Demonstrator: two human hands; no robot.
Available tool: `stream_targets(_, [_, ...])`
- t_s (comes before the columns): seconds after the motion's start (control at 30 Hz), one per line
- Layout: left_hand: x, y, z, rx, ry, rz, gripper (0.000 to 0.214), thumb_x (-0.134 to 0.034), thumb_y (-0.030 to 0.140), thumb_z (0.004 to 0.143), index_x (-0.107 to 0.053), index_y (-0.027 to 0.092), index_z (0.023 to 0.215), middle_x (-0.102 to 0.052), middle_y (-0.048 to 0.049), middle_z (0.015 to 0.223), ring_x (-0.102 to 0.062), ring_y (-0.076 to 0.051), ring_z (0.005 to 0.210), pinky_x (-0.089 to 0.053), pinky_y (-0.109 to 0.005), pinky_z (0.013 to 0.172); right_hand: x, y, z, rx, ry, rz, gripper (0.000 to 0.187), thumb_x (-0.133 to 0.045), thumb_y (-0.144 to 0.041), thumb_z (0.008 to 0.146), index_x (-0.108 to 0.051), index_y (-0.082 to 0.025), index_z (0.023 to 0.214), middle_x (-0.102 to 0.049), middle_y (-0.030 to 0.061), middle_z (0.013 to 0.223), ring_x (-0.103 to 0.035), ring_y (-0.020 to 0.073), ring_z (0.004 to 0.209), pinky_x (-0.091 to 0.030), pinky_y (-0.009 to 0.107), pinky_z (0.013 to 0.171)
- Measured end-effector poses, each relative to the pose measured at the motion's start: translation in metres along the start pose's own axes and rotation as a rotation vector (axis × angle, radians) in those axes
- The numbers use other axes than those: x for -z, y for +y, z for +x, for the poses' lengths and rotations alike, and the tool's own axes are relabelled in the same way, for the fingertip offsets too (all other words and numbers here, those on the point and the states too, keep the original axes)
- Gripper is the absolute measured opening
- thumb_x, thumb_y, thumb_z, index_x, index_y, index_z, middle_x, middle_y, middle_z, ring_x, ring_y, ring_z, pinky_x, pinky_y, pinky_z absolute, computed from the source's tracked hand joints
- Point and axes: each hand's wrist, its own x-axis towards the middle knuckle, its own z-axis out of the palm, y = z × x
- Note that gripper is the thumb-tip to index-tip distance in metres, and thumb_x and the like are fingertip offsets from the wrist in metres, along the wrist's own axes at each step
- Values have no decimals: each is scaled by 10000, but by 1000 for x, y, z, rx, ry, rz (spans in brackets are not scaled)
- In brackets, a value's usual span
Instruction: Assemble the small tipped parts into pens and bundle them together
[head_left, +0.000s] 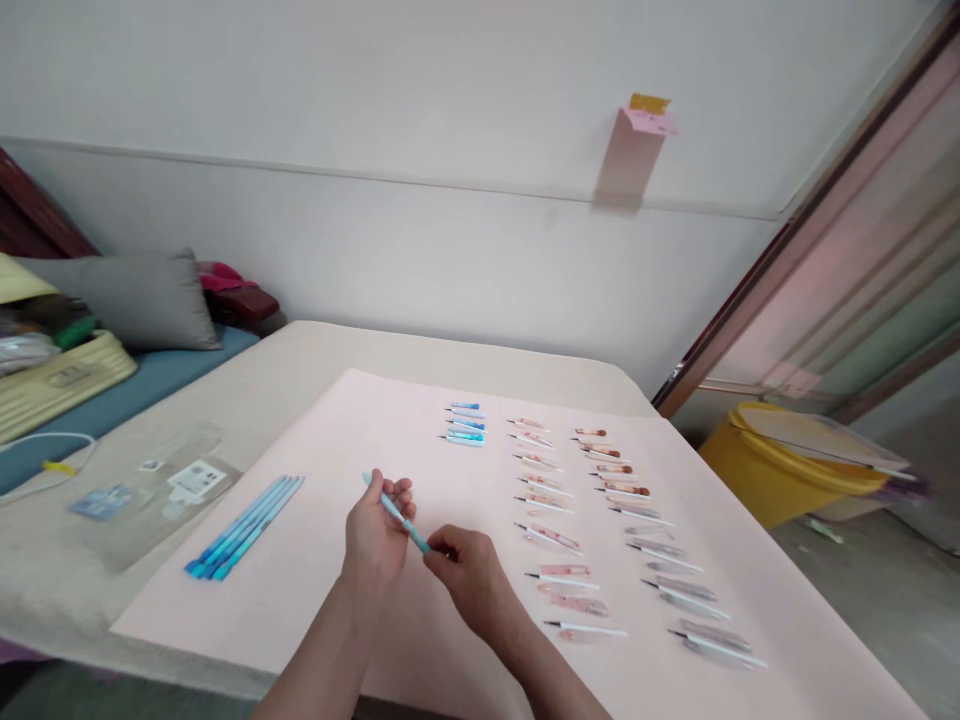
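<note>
A light blue pen slants between my two hands, over the middle of the pale pink sheet. My left hand is palm up, with the thumb pressing the pen near its upper end. At the lower end, the fingertips of my right hand pinch the pen; exactly what they grip there is partly hidden. To the left lies a bundle of blue pens, side by side. Beyond my hands sits a short stack of blue pen parts with white refills.
Right of my hands are columns of pink pen parts, brown-topped ones and grey ones, with refills. Clear plastic bags lie on the left. A yellow bin stands right of the table; a grey cushion is at far left.
</note>
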Motion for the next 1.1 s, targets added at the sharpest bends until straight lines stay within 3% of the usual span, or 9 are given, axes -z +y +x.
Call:
stream_targets(0.13, [-4, -7, -6, 7, -26, 58, 246, -546, 289, 824, -444, 158, 641, -626, -89, 750, -569, -102, 577, -505, -235, 559, 4, 0, 1, -23, 8, 76, 138, -520, -152, 679, -624, -166, 589, -485, -37, 528, -393, 93, 525, -296, 210, 508])
stream_targets(0.3, [-8, -8, -12, -10, -112, 88, 274, -560, 309, 814, -435, 162, 620, -639, -102, 752, -578, -114, 586, -515, -251, 575, 9, 2, 1, -109, -57, 261, 128, -509, -160, 669, -599, -162, 578, -411, -51, 454, -362, 81, 462, -263, 212, 462])
stream_targets(0.5, [-11, -8, -15, 36, -157, 67, 261, -566, 316, 810, -455, 158, 635, -633, -96, 756, -581, -118, 602, -523, -263, 598, 10, 6, 1, -189, -173, 573, 139, -517, -211, 679, -622, -124, 651, -573, 3, 589, -344, 51, 414, -229, 213, 420])
stream_targets(0.8, [-12, -12, -16, 10, -149, 103, 261, -572, 333, 804, -456, 160, 647, -636, -99, 762, -583, -124, 612, -518, -273, 621, 3, 12, 4, -205, -130, 581, 139, -491, -210, 696, -604, -129, 700, -576, 5, 610, -357, 55, 420, -230, 211, 423])
stream_targets(0.93, [-11, -16, -15, -29, -145, 118, 256, -573, 344, 800, -454, 160, 668, -637, -92, 757, -571, -119, 594, -501, -266, 604, 0, 9, 3, -149, 35, 361, 131, -539, -218, 691, -622, -161, 774, -550, -18, 611, -419, 86, 514, -289, 212, 481])
stream_targets(1.03, [-11, -16, -16, -20, -175, 131, 272, -583, 379, 786, -456, 163, 677, -635, -85, 763, -581, -132, 617, -497, -278, 622, -1, 4, 0, -49, 161, 258, 76, -569, -185, 674, -626, -175, 724, -521, -31, 593, -418, 91, 560, -295, 214, 528])
stream_targets(1.1, [-12, -14, -20, -2, -205, 137, 287, -586, 399, 778, -454, 166, 675, -630, -74, 769, -589, -140, 638, -496, -289, 647, -1, 3, -1, -100, 72, 390, 78, -550, -200, 697, -611, -158, 674, -509, -25, 573, -378, 76, 500, -253, 217, 484])
